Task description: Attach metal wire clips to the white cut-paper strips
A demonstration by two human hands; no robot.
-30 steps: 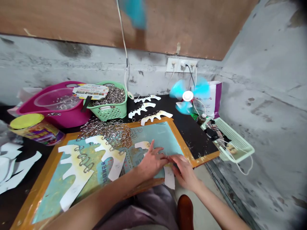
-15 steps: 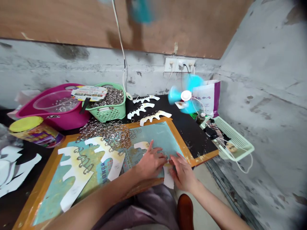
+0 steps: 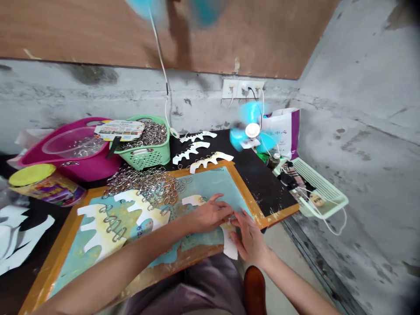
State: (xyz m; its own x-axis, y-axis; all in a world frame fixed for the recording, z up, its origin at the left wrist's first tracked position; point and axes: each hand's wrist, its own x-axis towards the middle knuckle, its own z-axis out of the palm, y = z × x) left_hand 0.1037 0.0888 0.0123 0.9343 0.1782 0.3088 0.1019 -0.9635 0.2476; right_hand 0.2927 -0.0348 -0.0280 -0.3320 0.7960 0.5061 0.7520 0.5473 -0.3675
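At the board's front right edge lies a white, scallop-edged paper strip point(image 3: 230, 245), partly hidden under my hands and overhanging the edge. My right hand point(image 3: 251, 238) is closed on this strip, thumb on its face and fingers bent. My left hand point(image 3: 210, 215) meets it from the left, fingertips pinched together against the right fingertips; what they pinch is too small to make out. Another paper strip point(image 3: 190, 200) shows behind my left hand. Further left, a strip with metal rings point(image 3: 113, 225) along its edge lies beside another ringed strip point(image 3: 144, 209).
Loose metal rings point(image 3: 154, 186) are heaped on the taped board point(image 3: 213, 179). Behind stand a green basket point(image 3: 144, 157) of rings and a magenta basket point(image 3: 95, 168). A yellow-lidded tub point(image 3: 49, 188) is at left. A spinning fan point(image 3: 252, 130) and a pale green tray point(image 3: 328, 210) are at right.
My left hand has shifted slightly right, its fingertips now meeting those of my right hand. My left forearm covers more of the ringed strips. The right hand has barely moved.
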